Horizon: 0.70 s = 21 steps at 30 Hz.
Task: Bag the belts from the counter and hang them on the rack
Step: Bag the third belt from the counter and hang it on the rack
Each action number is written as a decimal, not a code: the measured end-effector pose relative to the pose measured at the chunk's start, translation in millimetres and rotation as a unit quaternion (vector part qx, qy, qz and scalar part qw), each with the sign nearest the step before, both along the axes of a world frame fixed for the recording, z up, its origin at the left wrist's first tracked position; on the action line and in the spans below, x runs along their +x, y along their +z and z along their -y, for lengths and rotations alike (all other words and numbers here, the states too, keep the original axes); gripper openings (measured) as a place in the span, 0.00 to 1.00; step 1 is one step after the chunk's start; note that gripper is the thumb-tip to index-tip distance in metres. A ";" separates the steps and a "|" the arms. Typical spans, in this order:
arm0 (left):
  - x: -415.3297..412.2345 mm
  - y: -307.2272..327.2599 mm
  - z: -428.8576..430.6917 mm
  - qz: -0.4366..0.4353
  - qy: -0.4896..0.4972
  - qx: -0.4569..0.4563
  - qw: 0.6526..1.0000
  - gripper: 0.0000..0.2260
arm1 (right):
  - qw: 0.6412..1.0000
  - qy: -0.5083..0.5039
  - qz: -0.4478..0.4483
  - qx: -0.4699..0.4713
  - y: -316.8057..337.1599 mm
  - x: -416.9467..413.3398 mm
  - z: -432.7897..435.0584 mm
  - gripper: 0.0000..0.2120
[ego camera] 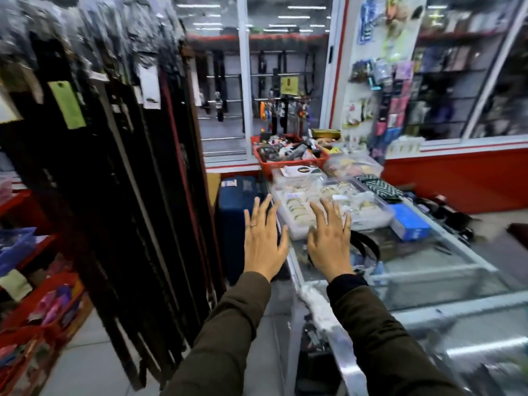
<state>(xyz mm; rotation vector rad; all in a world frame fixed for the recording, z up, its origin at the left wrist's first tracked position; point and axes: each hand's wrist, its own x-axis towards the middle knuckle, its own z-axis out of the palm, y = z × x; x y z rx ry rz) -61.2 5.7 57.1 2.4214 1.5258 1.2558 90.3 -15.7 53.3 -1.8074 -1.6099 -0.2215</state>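
While empty, both hands (297,241) between hanging belts (120,172) and cluttered counter (445,270).

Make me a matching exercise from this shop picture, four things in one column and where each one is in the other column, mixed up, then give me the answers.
Things:
1. red basket
2. blue box
3. hanging bagged belts
4. loose black belt

Places:
A. on the glass counter, just right of the right hand
B. on the rack at the far left
C. at the far end of the counter, full of small goods
D. on the counter, right of the clear tray of bangles

Pairs: 1-C, 2-D, 3-B, 4-A
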 end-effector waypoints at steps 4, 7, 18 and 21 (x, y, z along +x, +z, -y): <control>43.4 -36.1 -9.1 -0.058 -0.084 -0.092 0.991 0.25 | 0.987 -0.050 0.033 -0.148 -32.9 58.2 8.0 0.33; 73.6 -58.9 -17.0 -0.136 -0.161 -0.182 0.960 0.26 | 0.957 -0.056 0.064 -0.279 -53.4 90.6 10.5 0.32; 121.4 -96.1 -29.3 -0.332 -0.154 -0.239 0.899 0.23 | 0.930 -0.044 0.087 -0.354 -85.8 121.5 -2.2 0.13; 111.9 -98.0 -28.5 -0.304 -0.153 -0.226 0.913 0.19 | 0.933 -0.006 0.081 -0.350 -84.5 121.7 -4.0 0.11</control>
